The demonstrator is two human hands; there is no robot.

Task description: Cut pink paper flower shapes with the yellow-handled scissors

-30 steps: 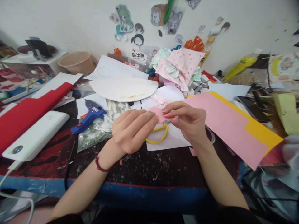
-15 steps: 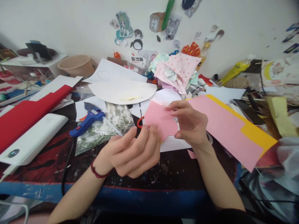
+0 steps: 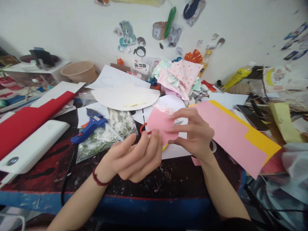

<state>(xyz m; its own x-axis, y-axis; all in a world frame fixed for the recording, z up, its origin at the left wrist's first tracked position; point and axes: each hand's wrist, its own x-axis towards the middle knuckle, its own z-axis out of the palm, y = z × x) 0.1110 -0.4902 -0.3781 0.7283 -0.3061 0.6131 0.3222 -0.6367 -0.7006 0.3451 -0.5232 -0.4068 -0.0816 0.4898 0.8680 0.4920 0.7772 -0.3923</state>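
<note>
A pink paper cutout (image 3: pixel 157 120) with a rounded edge is held up above the table. My right hand (image 3: pixel 196 131) grips its right side, thumb below and fingers over the front. At the lower left edge, the curled fingers of my left hand (image 3: pixel 138 157) close on the paper; its thumb tip is hidden. Partly covered behind the cutout lie scissors, with a red handle loop (image 3: pixel 142 127) and a grey blade tip showing. White paper (image 3: pixel 178 154) lies beneath, and a small pink scrap (image 3: pixel 195 161) is near my right wrist.
On the left are a blue glue gun (image 3: pixel 90 126), a plastic bag of white and green pieces (image 3: pixel 96 149), a white power bank (image 3: pixel 36 144) and red sheets (image 3: pixel 31 120). Pink card (image 3: pixel 231 138) over yellow card (image 3: pixel 262 144) lies right. Crumpled cloth (image 3: pixel 186 75) sits behind.
The pink cutout has turned slightly, and my right fingers have shifted further onto its front. The scissors' blade tip now shows behind it. The view has tilted up a little.
</note>
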